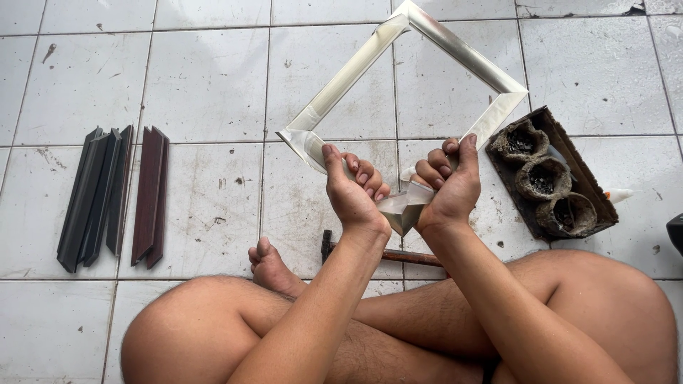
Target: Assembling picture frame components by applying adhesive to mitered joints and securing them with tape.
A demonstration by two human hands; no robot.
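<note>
A square silver picture frame (370,53) is held up like a diamond over the tiled floor. My left hand (351,192) grips its lower-left side, thumb pressed along the moulding. On the lower-right side, my right hand (450,181) is closed around the moulding. Both hands meet near the frame's bottom corner (402,213), which points toward me. I sit cross-legged beneath it.
A hammer (384,252) lies on the floor under my wrists. Dark grey and brown moulding pieces (114,195) lie at the left. A cardboard tray (551,174) with three small sacks of nails sits at the right, with a white tube (617,194) beside it.
</note>
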